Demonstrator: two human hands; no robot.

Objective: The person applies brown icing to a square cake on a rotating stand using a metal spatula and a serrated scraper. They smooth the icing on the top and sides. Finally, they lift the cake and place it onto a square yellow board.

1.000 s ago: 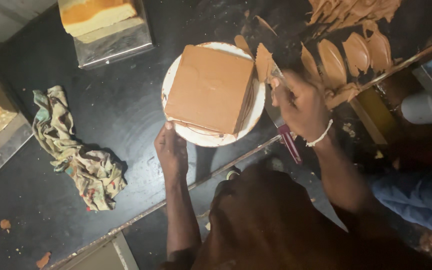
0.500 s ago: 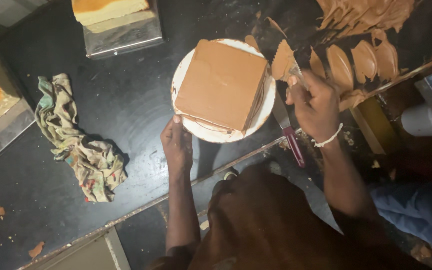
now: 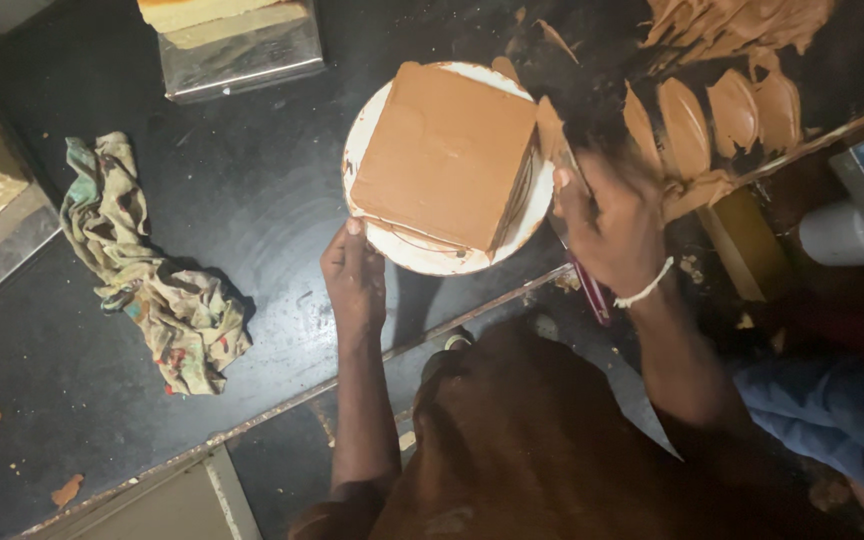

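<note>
Since a moment ago the white plate (image 3: 372, 135) with its square cake (image 3: 444, 155) has turned a little under my fingers, and my right hand (image 3: 607, 225) has slid from the cake's far right corner down along its right side. That hand is closed around a spatula with a red handle (image 3: 592, 290); the blade is blurred against the cake's right edge, so I cannot tell exactly where it touches. My left hand (image 3: 354, 275) rests at the near rim of the plate, fingers loosely curled, thumb tip on the rim just beside the cake's near left corner; it grips nothing else. The cake is coated smooth in light brown frosting and sits in the middle of the plate on the dark table (image 3: 242, 210). Smears of the same frosting (image 3: 712, 110) lie on the table to the right, just past my right hand. A crumpled, stained cloth (image 3: 157, 280) lies well to the left. Two metal-wrapped boards with sponge cake (image 3: 237, 45) stand at the far and left edges.
</note>
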